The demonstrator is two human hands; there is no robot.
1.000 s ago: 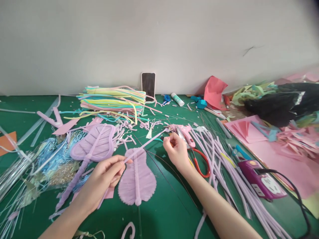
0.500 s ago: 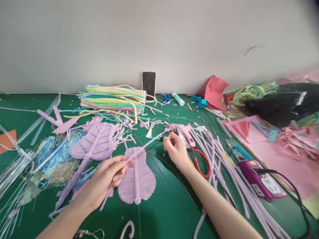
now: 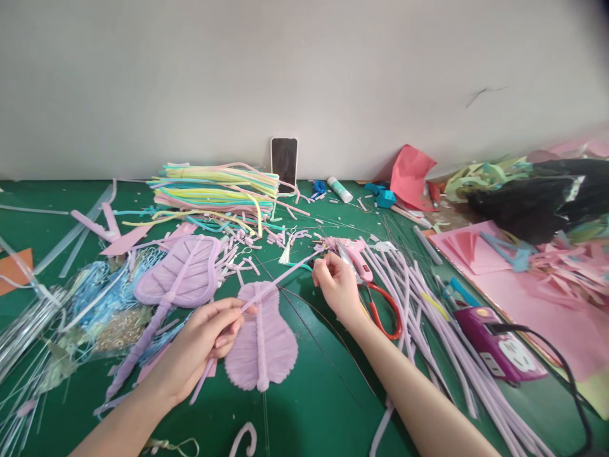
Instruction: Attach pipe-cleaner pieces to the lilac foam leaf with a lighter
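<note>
My left hand (image 3: pixel 209 343) is closed around a thin lilac pipe cleaner (image 3: pixel 290 274), which slants up to the right across a lilac ruffled leaf-like piece (image 3: pixel 276 349) lying on the table. Near the strip's far end, my right hand (image 3: pixel 335 282) is closed in a pinch; something small and dark shows by its fingertips, too hidden to name. A pink glue gun (image 3: pixel 365 270) lies just behind that hand, with red-handled scissors (image 3: pixel 397 317) beside it. Left of my left hand rests a finished-looking lilac fan shape (image 3: pixel 178 273) with a wrapped handle.
Bundled pastel pipe cleaners (image 3: pixel 209 190) and a propped phone (image 3: pixel 284 162) stand by the wall. Long lilac pipe cleaners (image 3: pixel 442 336) and a purple power strip (image 3: pixel 504 352) lie right. Blue tassels (image 3: pixel 102 289) fill the left, pink paper (image 3: pixel 514 304) the far right.
My right hand has shifted very slightly right, and the dark bit by its fingertips now shows higher up. My left hand and the pipe cleaner have barely moved.
</note>
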